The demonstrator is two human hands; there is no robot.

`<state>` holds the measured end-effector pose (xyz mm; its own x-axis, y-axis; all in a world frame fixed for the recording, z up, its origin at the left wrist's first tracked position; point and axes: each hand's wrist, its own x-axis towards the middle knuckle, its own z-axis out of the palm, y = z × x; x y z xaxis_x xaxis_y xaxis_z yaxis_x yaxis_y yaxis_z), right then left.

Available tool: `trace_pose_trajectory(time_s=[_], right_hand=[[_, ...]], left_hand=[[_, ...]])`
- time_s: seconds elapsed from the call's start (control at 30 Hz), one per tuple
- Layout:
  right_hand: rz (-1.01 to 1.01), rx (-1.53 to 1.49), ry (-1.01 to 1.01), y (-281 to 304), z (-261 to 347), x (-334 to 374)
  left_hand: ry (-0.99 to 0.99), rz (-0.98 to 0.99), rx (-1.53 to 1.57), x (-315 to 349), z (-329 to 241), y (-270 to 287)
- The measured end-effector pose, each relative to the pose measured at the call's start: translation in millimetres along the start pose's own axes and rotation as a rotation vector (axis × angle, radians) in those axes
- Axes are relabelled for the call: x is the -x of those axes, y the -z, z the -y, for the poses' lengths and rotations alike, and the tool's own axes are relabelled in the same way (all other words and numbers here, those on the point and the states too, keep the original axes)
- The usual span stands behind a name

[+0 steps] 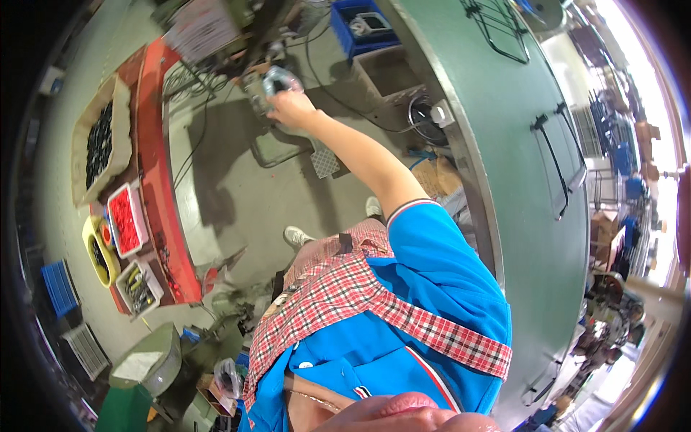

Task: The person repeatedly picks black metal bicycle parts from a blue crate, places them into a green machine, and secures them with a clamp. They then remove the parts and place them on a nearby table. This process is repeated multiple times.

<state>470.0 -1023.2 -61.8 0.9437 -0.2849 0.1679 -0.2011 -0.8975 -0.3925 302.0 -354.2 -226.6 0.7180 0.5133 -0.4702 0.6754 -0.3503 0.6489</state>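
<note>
My right arm, in a short blue sleeve, stretches forward and left across the floor area. At its end my right hand is closed, its fingers curled at a small machine head. A shiny, clear-bluish rounded thing sits right against the hand; its kind is too blurred to tell. What lies under the fingers is hidden. Below the hand there is a metal foot pedal beside a bent tube frame. My left hand is out of view.
A green-topped table with black wire racks runs along the right. On the left a red bench carries a large bin of black parts and a tray of red parts. A blue crate and cables lie ahead.
</note>
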Motion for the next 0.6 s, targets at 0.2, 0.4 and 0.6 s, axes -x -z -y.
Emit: trace_pose_trajectory(time_s=[0.2,0.4,0.6], right_hand=[[-0.438,0.021,-0.242,106.7,-244.4,206.4],[-0.378,0.776,-1.067,263.8,-535.1,504.6],[-0.189,1.155,-1.148,357.1,-636.6,663.9]], left_hand=[[0.357,0.492,0.014,80.4,-11.9,-101.8],[0.404,0.589,-0.047,135.5,-35.0,-135.8],[0.203,0.386,0.129,203.8,-97.7,-170.9]])
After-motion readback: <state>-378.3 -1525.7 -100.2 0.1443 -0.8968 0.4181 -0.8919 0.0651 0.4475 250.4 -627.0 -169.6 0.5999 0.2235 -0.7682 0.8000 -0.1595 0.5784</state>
